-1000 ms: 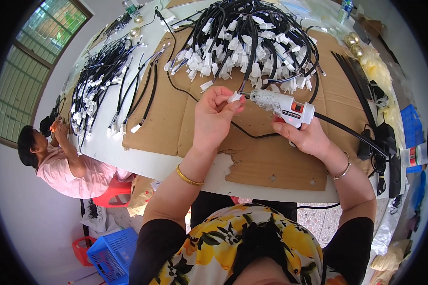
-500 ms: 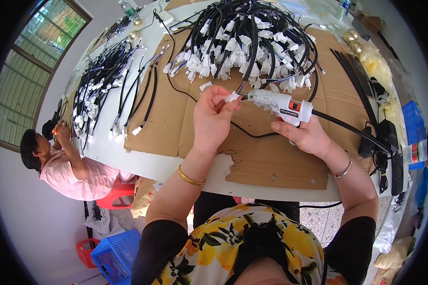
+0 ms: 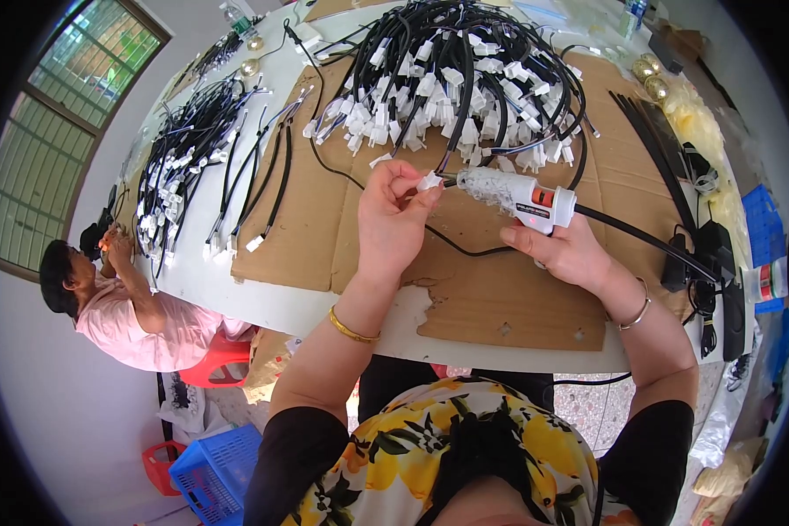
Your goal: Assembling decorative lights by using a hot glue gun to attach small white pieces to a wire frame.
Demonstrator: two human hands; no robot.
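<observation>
Between the thumb and fingers of my left hand is a small white plastic connector on a black cable. My right hand grips a white hot glue gun, its nozzle pointing left at the connector, touching or very near it. A black glue stick runs out of the gun's back. Just beyond my hands lies a big heap of black cables with white connectors. Brown cardboard lies under my hands on the white table.
A second cable bundle lies on the left, near a seated co-worker in pink. On the right are loose black sticks, black power adapters and yellowish plastic bags. A blue crate stands on the floor, lower left.
Almost nothing differs. Both hands keep their places, with the glue gun's nozzle still at the connector; the whole view has shifted very slightly.
</observation>
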